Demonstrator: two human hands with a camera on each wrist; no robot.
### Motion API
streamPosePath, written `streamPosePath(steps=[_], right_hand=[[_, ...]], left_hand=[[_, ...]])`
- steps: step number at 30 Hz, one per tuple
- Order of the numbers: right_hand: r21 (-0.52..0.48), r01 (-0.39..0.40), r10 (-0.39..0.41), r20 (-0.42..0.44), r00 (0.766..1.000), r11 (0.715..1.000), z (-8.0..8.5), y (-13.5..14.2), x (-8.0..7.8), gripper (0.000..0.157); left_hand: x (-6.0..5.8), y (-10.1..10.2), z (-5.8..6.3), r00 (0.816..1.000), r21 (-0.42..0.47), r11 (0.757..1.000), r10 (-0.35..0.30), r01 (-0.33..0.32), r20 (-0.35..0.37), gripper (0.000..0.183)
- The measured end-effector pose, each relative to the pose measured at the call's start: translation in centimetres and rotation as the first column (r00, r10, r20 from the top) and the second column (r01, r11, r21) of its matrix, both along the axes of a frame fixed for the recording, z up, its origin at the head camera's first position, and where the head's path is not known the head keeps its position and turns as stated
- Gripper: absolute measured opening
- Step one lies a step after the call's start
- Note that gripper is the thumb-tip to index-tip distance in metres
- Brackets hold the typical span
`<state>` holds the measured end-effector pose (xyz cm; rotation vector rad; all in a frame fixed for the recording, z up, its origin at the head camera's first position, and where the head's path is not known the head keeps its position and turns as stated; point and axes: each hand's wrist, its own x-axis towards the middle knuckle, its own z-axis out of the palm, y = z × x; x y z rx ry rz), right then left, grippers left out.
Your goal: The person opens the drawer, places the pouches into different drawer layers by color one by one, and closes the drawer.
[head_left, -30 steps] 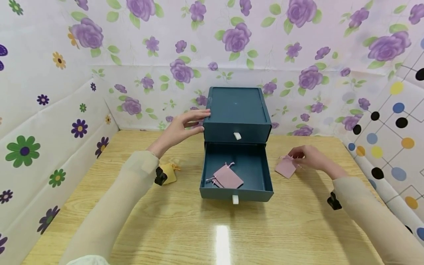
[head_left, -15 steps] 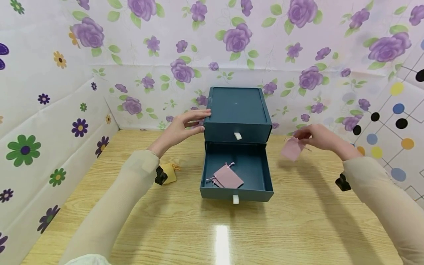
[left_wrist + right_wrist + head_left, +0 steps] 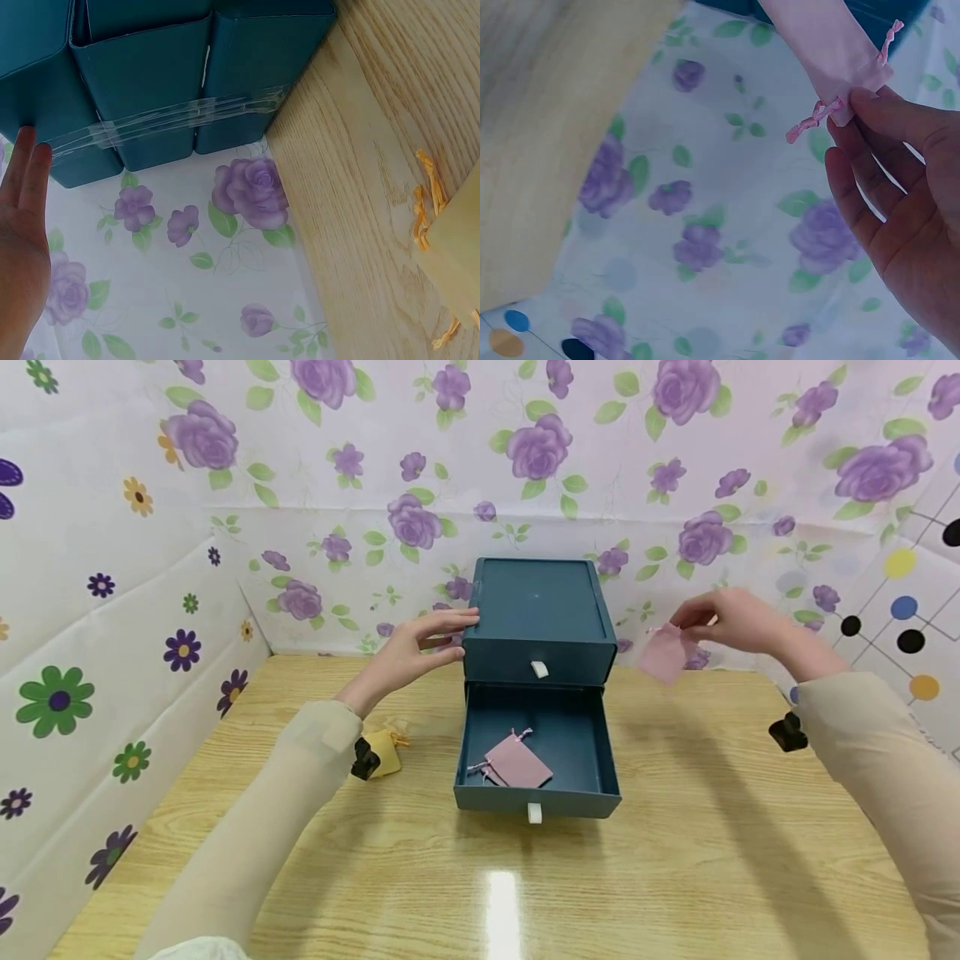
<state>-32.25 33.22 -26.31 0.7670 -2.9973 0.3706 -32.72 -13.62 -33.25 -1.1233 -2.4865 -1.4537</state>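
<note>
My right hand (image 3: 731,618) pinches a pink drawstring pouch (image 3: 666,653) by its gathered top, raised above the table to the right of a dark blue drawer unit (image 3: 536,602). In the right wrist view, thumb and fingertips grip the pouch (image 3: 829,52) near its pink cord. My left hand (image 3: 408,652) rests with straight fingers against the unit's upper left side; the left wrist view has its fingertips at the blue side wall (image 3: 45,112). Below, one drawer (image 3: 577,752) stands pulled out. Inside it at the left, pink pouches (image 3: 517,762) lie overlapping.
A yellow drawstring pouch (image 3: 386,752) lies on the wooden table (image 3: 420,877) left of the unit, partly behind the left wrist's camera. The upper drawer, with its white pull tab (image 3: 539,669), is closed. Flowered cloth (image 3: 330,485) hangs behind the table.
My right hand has lifted the pink pouch off the table, moving it upward and slightly to the right. The left hand has stayed on the drawer unit.
</note>
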Motion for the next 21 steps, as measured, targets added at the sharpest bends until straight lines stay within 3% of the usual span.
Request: streamPosePath(steps=[9, 21], right_hand=[[0.049, 0.040, -0.038, -0.038, 0.999, 0.998, 5.8, -0.6, 0.5, 0.024], [0.135, -0.080, 0.102, -0.165, 0.981, 0.988, 10.2, -4.7, 0.8, 0.020]], left_hand=[[0.1, 0.1, 0.1, 1.000, -0.006, 1.000, 0.000, 0.000, -0.002, 0.047], [0.3, 0.2, 0.0, 1.000, 0.011, 1.000, 0.015, -0.015, 0.018, 0.048]])
